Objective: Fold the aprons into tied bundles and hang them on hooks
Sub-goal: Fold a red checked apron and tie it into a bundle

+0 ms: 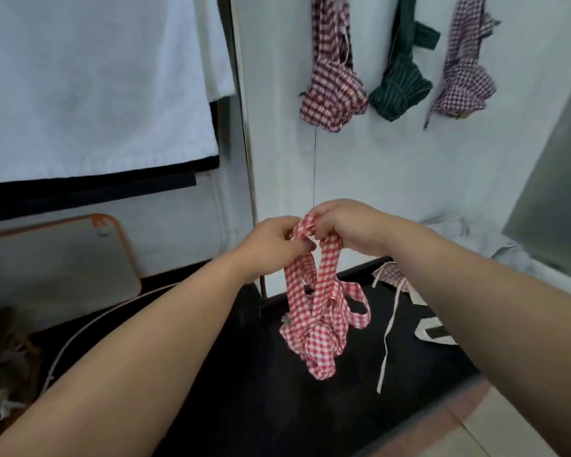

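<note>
A red-and-white checked apron bundle (pixel 317 338) hangs by its straps in front of me, above a black surface. My left hand (pixel 271 245) pinches the strap loop at the top from the left. From the right, my right hand (pixel 346 225) grips the same strap, fingers curled round it. On the white wall above hang three tied bundles: a dark red checked one (pixel 332 94), a green striped one (pixel 399 90) and a purple checked one (pixel 462 87). The hooks themselves lie above the frame's top edge.
Another checked apron (pixel 393 275) with long white ties lies on the black surface (pixel 277 407) at the right. White cloth (pixel 89 80) hangs at the upper left. An orange-edged board (pixel 56 262) leans low on the left. A pale cloth (pixel 495 245) lies at the right.
</note>
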`<state>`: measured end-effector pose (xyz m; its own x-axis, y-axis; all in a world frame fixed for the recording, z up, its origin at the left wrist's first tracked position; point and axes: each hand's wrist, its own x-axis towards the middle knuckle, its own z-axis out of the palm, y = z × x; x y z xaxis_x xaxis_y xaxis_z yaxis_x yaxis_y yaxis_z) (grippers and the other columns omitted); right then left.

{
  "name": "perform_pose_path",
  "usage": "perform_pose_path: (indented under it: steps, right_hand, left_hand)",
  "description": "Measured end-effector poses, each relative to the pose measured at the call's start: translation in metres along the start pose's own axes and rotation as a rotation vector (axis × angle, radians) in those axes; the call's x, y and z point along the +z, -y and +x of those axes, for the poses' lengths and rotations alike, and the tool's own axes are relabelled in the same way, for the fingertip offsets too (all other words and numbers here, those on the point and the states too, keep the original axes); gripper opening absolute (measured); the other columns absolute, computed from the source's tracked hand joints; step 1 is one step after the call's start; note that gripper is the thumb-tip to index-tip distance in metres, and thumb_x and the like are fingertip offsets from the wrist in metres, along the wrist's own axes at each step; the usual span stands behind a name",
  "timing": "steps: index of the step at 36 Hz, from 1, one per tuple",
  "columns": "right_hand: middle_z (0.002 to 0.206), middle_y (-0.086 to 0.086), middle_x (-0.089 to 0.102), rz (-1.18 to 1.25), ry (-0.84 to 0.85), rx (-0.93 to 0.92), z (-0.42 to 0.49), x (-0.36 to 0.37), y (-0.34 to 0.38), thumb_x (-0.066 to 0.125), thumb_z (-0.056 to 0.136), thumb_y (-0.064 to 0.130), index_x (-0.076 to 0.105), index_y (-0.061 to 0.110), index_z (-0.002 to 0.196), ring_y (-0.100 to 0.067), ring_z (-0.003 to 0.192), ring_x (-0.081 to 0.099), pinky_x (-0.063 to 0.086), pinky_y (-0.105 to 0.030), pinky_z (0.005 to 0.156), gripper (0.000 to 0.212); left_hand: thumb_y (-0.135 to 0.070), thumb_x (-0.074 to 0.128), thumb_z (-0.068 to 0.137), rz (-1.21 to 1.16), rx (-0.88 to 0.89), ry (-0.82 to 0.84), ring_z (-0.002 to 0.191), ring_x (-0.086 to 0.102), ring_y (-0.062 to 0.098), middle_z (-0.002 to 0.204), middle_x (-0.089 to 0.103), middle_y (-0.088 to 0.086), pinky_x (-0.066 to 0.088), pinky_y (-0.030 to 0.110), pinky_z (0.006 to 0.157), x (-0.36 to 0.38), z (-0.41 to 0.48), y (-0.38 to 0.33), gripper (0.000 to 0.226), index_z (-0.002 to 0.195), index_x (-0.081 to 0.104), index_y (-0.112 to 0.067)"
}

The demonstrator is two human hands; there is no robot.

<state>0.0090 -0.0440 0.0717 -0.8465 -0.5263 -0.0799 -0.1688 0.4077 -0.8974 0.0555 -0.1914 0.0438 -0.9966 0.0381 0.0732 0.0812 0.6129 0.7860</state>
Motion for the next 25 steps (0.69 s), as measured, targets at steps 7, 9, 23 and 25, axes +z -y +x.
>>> perform_pose_path:
  steps: [7,9,23,25]
  right_hand:
    - [0.064,-0.003,0.049,0.006,-0.256,-0.009,-0.027,-0.074,-0.015,0.055,0.081,-0.001,0.058,0.011,0.076,-0.017,0.063,0.045,0.041,-0.032,0.066,0.014]
    - [0.066,-0.004,0.047,0.128,-0.302,-0.035,-0.031,-0.094,-0.021,0.055,0.085,-0.001,0.058,0.012,0.078,-0.017,0.064,0.043,0.04,-0.032,0.068,0.015]
    - [0.07,-0.007,0.042,0.538,-0.527,-0.27,-0.046,-0.283,-0.018,0.046,0.089,-0.005,0.046,0.012,0.071,-0.017,0.062,0.041,0.036,-0.031,0.058,0.025]
    - [0.069,-0.006,0.044,0.501,-0.548,-0.291,-0.051,-0.317,-0.018,0.047,0.09,-0.004,0.046,0.011,0.074,-0.016,0.061,0.043,0.04,-0.031,0.06,0.022]
  left_hand:
    - [-0.016,0.06,0.093,-0.465,-0.032,0.127,0.068,0.059,0.012,0.072,0.059,0.004,0.042,0.035,0.079,0.008,0.029,-0.052,0.013,0.081,0.062,-0.011]
    - [-0.019,0.06,0.094,-0.517,-0.016,0.154,0.064,0.057,0.012,0.069,0.057,0.004,0.045,0.037,0.082,0.014,0.039,-0.071,0.015,0.081,0.058,-0.012]
    - [-0.028,0.058,0.095,-0.43,0.301,-0.151,0.068,0.06,0.01,0.072,0.056,-0.003,0.048,0.037,0.079,0.102,0.153,-0.227,0.017,0.084,0.057,-0.015]
    - [-0.03,0.058,0.095,-0.342,0.349,-0.209,0.076,0.061,0.014,0.072,0.061,-0.004,0.05,0.041,0.085,0.114,0.171,-0.253,0.017,0.084,0.061,-0.018]
